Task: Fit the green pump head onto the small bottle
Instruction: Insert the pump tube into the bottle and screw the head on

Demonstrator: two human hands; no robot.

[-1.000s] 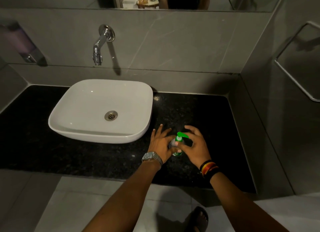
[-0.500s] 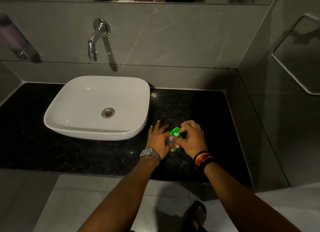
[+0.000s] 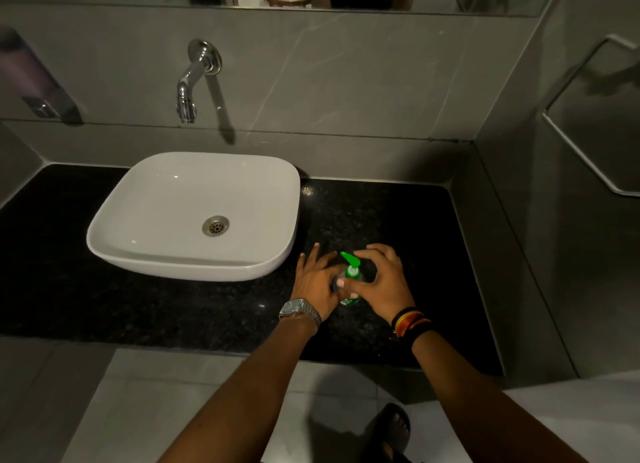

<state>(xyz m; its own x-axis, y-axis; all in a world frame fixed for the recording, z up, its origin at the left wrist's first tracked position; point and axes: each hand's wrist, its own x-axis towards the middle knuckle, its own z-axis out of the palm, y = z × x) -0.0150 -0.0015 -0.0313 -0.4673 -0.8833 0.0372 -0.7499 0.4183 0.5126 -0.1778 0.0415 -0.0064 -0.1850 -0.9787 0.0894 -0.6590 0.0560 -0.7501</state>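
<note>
With the left hand (image 3: 317, 284) clasping the small clear plastic bottle (image 3: 348, 298) on the black granite counter (image 3: 207, 310), the right hand (image 3: 382, 282) pinches the bright green plastic pump head (image 3: 351, 267) at its collar — best kept upright and twisted gently, not forced.

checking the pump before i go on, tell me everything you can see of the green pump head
The green pump head looks like glossy plastic: a tapered spout pointing up-left in the picture, above a round collar with a pale centre. It sits atop the small bottle, which stands on the black counter. The left hand and right hand close around it; whether it is fully seated is hidden.
</note>
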